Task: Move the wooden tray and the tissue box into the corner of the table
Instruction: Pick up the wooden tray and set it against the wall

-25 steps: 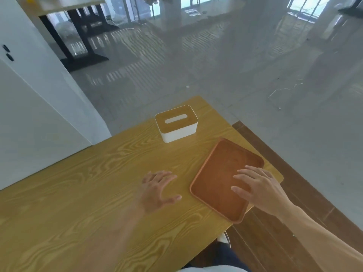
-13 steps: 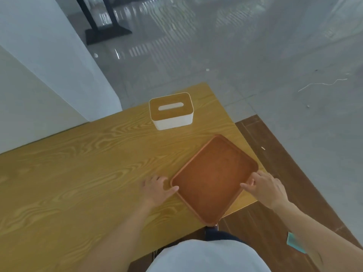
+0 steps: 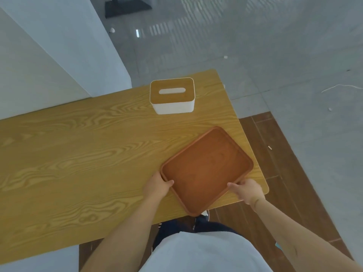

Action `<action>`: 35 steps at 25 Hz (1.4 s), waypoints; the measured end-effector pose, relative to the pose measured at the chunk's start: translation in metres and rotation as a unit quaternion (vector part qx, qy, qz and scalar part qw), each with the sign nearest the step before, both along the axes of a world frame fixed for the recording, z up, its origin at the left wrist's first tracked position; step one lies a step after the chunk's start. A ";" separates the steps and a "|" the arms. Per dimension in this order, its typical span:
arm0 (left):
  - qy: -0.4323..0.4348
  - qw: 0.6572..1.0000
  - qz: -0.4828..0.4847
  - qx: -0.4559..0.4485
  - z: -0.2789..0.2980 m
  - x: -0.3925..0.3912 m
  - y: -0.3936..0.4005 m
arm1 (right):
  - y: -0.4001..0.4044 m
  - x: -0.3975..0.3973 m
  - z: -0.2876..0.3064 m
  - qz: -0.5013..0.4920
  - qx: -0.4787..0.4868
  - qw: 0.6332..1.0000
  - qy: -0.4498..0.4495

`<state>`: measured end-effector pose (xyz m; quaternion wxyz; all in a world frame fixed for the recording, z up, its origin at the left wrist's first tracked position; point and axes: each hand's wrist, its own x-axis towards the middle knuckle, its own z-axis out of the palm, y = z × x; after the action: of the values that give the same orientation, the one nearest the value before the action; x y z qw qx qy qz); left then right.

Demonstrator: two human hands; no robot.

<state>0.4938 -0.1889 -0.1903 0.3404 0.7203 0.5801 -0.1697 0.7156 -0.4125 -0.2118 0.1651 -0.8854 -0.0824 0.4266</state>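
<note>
Both hands (image 3: 157, 186) on wooden tray (image 3: 206, 171) near edges

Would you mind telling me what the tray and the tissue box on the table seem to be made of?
The reddish-brown rectangular tray looks like wood with a matte, stained finish: even warm colour, faint grain, no glare. The white tissue box has smooth, uniform walls, probably plastic, though painted wood cannot be excluded; its tan lid looks like light wood or bamboo around the slot.
</note>
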 end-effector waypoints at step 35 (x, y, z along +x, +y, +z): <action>-0.462 0.788 0.408 0.009 0.107 -0.308 0.038 | 0.153 -0.227 0.115 0.038 0.342 0.896 0.281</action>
<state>0.1856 -0.1506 -0.0837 0.5986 0.4125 0.5950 0.3427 0.4889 -0.2594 -0.0972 0.4575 -0.6139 -0.2070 0.6090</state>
